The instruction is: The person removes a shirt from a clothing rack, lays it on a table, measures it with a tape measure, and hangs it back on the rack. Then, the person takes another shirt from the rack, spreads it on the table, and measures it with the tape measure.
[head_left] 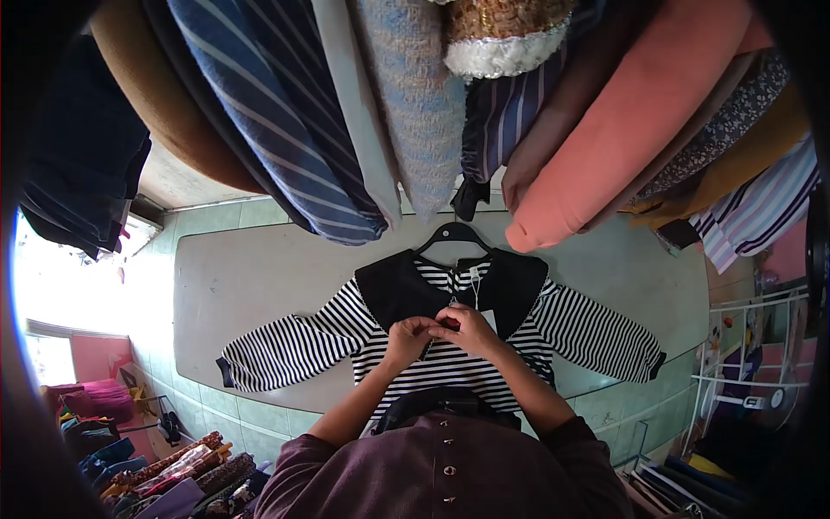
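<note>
A black-and-white striped blouse (450, 366) with a wide black collar (389, 290) lies on the grey board, its sleeves spread to both sides. A black hanger (458, 232) sits in its neck opening. My left hand (408, 342) and my right hand (469, 330) meet over the front, just below the collar opening. Both have their fingers pinched together, fingertips touching or nearly so. What they pinch is too small and covered to make out. A white tag (489, 320) hangs on a string by my right hand, partly behind it.
The grey board (259, 268) rests above green tiles (251, 406). Several garments hang overhead, among them a salmon sleeve (622, 130) and a blue striped one (277, 121). Piled clothes (181, 471) lie lower left; a white rack (752, 381) stands at right.
</note>
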`<state>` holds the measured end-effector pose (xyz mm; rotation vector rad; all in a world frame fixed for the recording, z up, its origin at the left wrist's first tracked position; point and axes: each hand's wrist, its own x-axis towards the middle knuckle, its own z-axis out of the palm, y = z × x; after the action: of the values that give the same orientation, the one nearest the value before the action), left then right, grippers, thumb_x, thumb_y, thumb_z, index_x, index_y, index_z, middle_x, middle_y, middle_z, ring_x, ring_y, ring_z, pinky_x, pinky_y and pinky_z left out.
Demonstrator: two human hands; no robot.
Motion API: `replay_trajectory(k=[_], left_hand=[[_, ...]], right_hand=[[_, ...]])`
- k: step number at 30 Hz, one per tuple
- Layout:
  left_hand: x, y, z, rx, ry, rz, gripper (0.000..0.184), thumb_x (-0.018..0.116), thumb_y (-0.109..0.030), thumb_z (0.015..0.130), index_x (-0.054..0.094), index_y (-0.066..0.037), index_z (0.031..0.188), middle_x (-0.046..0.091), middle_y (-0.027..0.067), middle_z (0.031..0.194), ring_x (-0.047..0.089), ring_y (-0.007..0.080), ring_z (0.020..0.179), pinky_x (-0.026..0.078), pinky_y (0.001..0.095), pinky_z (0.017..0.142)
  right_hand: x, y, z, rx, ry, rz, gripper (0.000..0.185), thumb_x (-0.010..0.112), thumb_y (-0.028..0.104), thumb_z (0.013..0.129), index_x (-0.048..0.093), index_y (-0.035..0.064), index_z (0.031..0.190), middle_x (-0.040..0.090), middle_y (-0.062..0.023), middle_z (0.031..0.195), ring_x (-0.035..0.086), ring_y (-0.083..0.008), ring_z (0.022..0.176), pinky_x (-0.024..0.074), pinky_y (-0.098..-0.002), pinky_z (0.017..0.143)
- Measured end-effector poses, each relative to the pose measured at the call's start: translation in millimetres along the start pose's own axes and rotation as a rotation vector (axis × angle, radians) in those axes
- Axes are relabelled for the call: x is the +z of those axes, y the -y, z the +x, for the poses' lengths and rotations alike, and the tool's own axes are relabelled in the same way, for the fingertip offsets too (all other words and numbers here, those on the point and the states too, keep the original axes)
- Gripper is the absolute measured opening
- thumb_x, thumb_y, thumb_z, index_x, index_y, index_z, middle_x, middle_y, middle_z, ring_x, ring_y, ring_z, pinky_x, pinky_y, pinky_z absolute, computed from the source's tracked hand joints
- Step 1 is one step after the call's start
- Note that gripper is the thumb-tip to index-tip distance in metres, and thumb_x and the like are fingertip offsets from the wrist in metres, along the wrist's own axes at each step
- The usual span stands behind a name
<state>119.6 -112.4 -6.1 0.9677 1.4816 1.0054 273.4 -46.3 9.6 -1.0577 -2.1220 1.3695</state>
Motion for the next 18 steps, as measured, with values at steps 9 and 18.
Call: replay_trajectory(k=[9,18], left_hand=[[-96.0,22.7,65.1,-0.035,-0.738,0.391,0.016,0.062,-0.018,0.076,0.064,-0.003,0.080,0.063,0.0104,0.070,0.058,0.0200,0.062,0.045,0.0302,0.063],[-114.0,56.0,81.5,-0.082,-0.661,0.244,0.018,0.065,-0.016,0.075,0.065,0.001,0.081,0.064,0.0051,0.068,0.056,0.0095,0.062,0.044,0.0232,0.060]], right_hand=[[-48.3,-39.3,24.9,0.160,-0.208,-0.304,0.018,0.066,0.025,0.071,0.063,0.0079,0.077,0.055,-0.0073,0.075,0.055,-0.0229,0.070,0.0446,-0.0330,0.062],[-94.1,-65.9,11.2,0.188,-0.227,-0.438,0.015,0.066,0.027,0.069,0.064,0.0141,0.076,0.056,-0.0052,0.085,0.055,-0.0262,0.082,0.0454,-0.0346,0.071]])
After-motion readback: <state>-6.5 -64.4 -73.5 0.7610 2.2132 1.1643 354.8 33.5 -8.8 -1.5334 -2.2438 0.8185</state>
